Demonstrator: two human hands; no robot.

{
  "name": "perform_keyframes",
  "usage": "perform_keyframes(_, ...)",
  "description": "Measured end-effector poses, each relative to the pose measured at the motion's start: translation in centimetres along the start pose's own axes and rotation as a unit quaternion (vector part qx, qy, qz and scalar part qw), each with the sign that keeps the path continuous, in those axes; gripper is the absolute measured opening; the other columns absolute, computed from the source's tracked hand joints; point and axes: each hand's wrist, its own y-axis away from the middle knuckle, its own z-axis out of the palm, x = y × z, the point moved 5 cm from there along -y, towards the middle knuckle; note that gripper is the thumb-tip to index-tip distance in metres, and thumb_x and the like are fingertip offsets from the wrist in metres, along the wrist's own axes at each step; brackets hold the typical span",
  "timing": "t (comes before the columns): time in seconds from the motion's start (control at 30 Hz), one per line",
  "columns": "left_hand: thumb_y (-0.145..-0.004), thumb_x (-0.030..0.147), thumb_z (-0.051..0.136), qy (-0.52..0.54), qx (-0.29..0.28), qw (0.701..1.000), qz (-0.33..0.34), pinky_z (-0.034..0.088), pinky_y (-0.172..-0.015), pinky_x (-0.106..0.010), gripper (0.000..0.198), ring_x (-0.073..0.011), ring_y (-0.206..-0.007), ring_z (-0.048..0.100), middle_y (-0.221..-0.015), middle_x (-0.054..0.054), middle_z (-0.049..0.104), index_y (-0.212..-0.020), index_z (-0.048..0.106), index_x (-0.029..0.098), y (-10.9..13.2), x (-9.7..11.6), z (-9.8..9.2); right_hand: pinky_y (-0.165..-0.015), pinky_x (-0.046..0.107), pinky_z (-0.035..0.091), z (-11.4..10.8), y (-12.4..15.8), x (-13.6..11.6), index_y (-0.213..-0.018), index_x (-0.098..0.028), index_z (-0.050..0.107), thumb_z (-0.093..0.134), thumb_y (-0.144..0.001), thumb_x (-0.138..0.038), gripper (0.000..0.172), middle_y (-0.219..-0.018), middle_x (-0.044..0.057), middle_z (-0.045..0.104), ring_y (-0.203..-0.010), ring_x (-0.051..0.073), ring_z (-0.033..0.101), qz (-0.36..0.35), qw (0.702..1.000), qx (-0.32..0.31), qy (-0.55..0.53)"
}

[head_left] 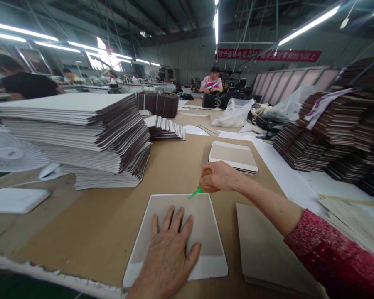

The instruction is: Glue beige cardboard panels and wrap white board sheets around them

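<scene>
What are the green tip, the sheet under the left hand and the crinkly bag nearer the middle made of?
Green tip: probably plastic, given its bright colour; too small to judge shine.
Sheet: maybe card; flat, matte beige with white edges.
Bag: likely thin, shiny plastic film, being crumpled and see-through.

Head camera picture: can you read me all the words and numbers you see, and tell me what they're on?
"95%以上": right end of the red banner at the back; its other characters are too small and blurred to read surely.
Pinkish-purple marks on the pale strip over the brown stack: too blurred to read.
The board under the left hand shows no words.
</scene>
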Motion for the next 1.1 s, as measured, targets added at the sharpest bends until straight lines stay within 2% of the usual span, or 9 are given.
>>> perform_keyframes(0.37,-0.090,0.062,0.032,0.044,0.003,0.999,-0.012,0.002,-0.114,-0.064,0.056,-0.0313,-0.144,0.019,-0.152,-0.004,0.036,-0.139,0.041,0.037,0.0,-0.2,-0.3,-0.055,0.025,0.037,2.2,-2.9,-5.8,-0.093,-0.024,0.071,0.061,-0.073,-0.038,0.027,-0.083,0.004,0.072,-0.076,0.021,0.063,-0.059,0.998,-0.005,0.016)
perform_keyframes(0.53,-0.089,0.066,0.029,0.053,0.002,0.998,-0.015,0.003,-0.114,-0.063,0.059,-0.0313,-0.144,0.020,-0.152,-0.003,0.037,-0.139,0.042,0.038,0.1,-0.2,-0.4,-0.053,0.025,0.037,3.3,-3.6,-7.6,-0.092,-0.024,0.071,0.058,-0.072,-0.035,0.026,-0.086,0.004,0.073,-0.076,0.021,0.064,-0.090,0.996,-0.015,0.007)
perform_keyframes(0.77,-0.090,0.058,0.035,0.032,0.005,0.999,-0.008,0.004,-0.113,-0.064,0.055,-0.0327,-0.144,0.019,-0.151,-0.005,0.037,-0.139,0.043,0.034,0.2,0.0,-0.5,-0.059,0.027,0.041,4.3,-4.0,-8.8,-0.095,-0.024,0.070,0.057,-0.073,-0.035,0.028,-0.092,0.006,0.074,-0.082,0.023,0.065,-0.101,0.995,-0.010,-0.014)
perform_keyframes(0.93,-0.090,0.055,0.038,0.014,-0.005,1.000,-0.007,0.006,-0.113,-0.065,0.054,-0.0331,-0.143,0.020,-0.151,-0.006,0.037,-0.139,0.043,0.034,0.1,0.1,-0.5,-0.062,0.028,0.040,3.6,-2.9,-7.5,-0.091,-0.024,0.071,0.062,-0.070,-0.036,0.025,-0.090,0.005,0.073,-0.083,0.023,0.064,-0.085,0.995,-0.002,-0.058)
perform_keyframes(1.0,-0.089,0.053,0.039,0.002,-0.004,1.000,-0.005,0.007,-0.113,-0.065,0.053,-0.0323,-0.143,0.021,-0.151,-0.005,0.038,-0.139,0.044,0.034,0.0,0.2,-0.5,-0.061,0.027,0.040,3.1,-2.3,-5.4,-0.086,-0.023,0.071,0.065,-0.067,-0.033,0.022,-0.083,0.004,0.072,-0.081,0.022,0.063,-0.058,0.994,0.007,-0.089)
perform_keyframes(1.1,-0.088,0.051,0.039,-0.018,-0.002,1.000,-0.010,0.010,-0.112,-0.064,0.052,-0.0314,-0.142,0.024,-0.150,-0.004,0.040,-0.138,0.045,0.035,-0.1,0.1,-0.1,-0.059,0.025,0.040,2.2,-1.1,-0.5,-0.083,-0.022,0.070,0.069,-0.065,-0.035,0.023,-0.075,0.001,0.069,-0.074,0.019,0.061,-0.003,0.986,0.032,-0.165)
